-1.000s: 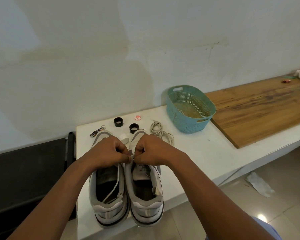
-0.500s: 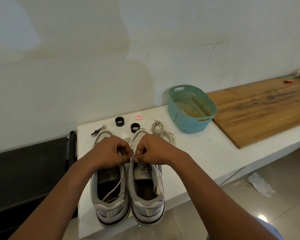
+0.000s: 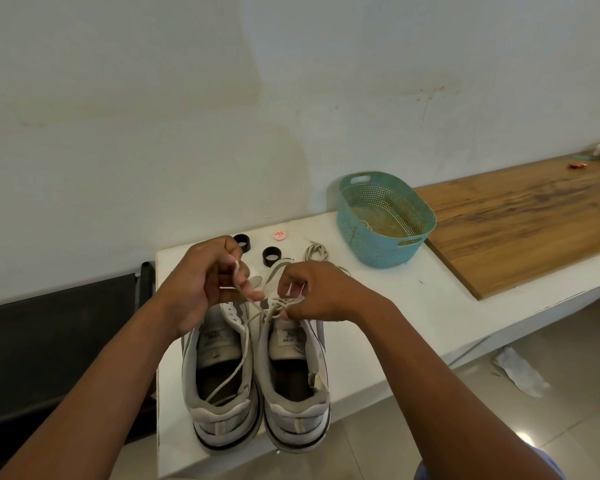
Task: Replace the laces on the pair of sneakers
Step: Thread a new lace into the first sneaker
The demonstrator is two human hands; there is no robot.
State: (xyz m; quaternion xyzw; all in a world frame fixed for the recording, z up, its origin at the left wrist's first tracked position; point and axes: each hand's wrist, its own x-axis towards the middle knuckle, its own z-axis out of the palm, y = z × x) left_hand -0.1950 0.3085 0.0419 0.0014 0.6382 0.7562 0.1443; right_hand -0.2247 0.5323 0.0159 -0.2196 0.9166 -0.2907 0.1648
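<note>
the pair of grey-and-white sneakers stands side by side on the white table (image 3: 388,299), heels toward the person and toes toward the wall; take the right sneaker (image 3: 293,382) as the landmark. the left sneaker (image 3: 219,393) touches it along its left side. both hands work just above the right sneaker's tongue. the right hand (image 3: 321,294) has its fingers curled in, pinching a white lace (image 3: 245,344) at the upper eyelets, where the lace crosses in a small tangle. the left hand (image 3: 207,282), up and to the left of that spot, is curled too, pinching the same lace with an end standing up between finger and thumb. from there a strand runs down and left from the landmark, into the opening of the left sneaker. beyond the right sneaker's toe sit two black rings (image 3: 271,255) and a small red-and-white disc (image 3: 279,235). just past the toe and a little right lies a bundle of loose laces (image 3: 316,252). further right and back stands a teal perforated basket (image 3: 383,220), and right of that a wooden board (image 3: 520,220) lies on the table.
</note>
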